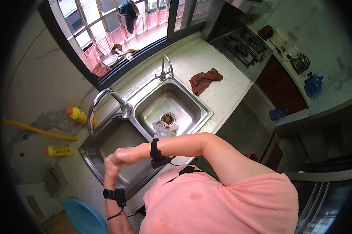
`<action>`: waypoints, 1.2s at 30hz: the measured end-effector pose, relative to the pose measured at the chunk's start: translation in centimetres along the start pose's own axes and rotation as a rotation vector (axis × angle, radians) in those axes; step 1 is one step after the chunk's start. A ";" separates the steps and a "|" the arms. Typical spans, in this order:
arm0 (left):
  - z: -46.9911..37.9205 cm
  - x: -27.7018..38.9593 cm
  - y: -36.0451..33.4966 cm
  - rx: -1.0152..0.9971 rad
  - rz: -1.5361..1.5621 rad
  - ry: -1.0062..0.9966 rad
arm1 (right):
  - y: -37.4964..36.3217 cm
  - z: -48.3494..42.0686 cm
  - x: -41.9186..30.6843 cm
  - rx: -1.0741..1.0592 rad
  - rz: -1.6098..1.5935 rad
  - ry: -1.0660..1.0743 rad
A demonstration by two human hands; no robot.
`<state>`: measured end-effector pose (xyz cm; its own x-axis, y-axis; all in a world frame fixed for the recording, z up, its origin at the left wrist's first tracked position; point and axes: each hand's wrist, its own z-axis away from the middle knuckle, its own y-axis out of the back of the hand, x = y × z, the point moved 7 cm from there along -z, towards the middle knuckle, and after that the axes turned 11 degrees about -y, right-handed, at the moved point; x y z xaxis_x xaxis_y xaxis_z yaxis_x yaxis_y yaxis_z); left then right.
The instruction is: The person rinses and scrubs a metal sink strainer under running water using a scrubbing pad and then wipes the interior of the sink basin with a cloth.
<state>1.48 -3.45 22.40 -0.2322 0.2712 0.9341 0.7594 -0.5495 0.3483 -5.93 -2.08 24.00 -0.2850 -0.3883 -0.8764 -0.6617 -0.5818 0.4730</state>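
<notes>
Over the left basin point(129, 187) of a stainless steel double sink, my two hands meet and press together. Both look wet. My left hand point(112, 167) comes up from the lower edge, and my right hand point(130, 155) reaches in from the right. Their fingers overlap and hide one another, so whether anything small lies between them cannot be told. A curved chrome faucet point(97, 103) arches above the left basin, close to my hands. In the right basin point(148, 108), a crumpled grey cloth point(165, 130) lies beside the drain strainer point(168, 118).
Two yellow bottles, one upper point(79, 115) and one lower point(58, 151), stand left of the sink near a yellow hose point(41, 130). A blue basin point(83, 218) is at lower left. A brown cloth point(203, 82) lies right of the small tap point(163, 73). A gas stove point(241, 49) is beyond.
</notes>
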 end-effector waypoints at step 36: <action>-1.1 -3.4 -3.9 0.283 0.753 0.351 | -4.4 -2.9 7.4 1.438 0.169 -1.006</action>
<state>-1.31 -3.12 17.93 0.2533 -0.3693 0.8941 0.8974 -0.2553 -0.3597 -3.10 -4.49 15.70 -0.3195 0.5013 -0.8041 -0.4555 0.6629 0.5943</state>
